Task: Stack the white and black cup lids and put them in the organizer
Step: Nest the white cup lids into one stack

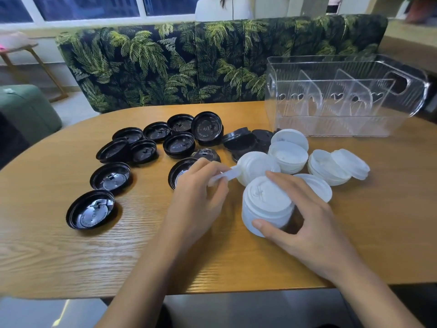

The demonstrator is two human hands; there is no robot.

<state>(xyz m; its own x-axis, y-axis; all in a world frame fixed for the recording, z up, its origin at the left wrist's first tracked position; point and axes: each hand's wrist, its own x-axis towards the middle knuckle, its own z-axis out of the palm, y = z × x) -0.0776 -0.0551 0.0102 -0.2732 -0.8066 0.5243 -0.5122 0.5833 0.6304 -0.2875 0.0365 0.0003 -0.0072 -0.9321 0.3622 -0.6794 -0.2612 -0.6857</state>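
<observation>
My right hand (305, 218) grips a short stack of white lids (266, 204) near the table's middle, thumb at its front and fingers over the top. My left hand (198, 197) pinches a single white lid (224, 175) edge-on, just left of that stack. More white lids (288, 156) lie in small piles behind and to the right. Several black lids (179, 144) are scattered upside down across the left half of the table, one (91, 210) close to the front. The clear organizer (343, 95), with dividers, stands at the back right with no lids in it.
The wooden table (71, 256) has a rounded front edge. A leaf-patterned sofa (165, 62) runs behind it, with a person in white seated beyond. A green seat (26, 110) stands at the left.
</observation>
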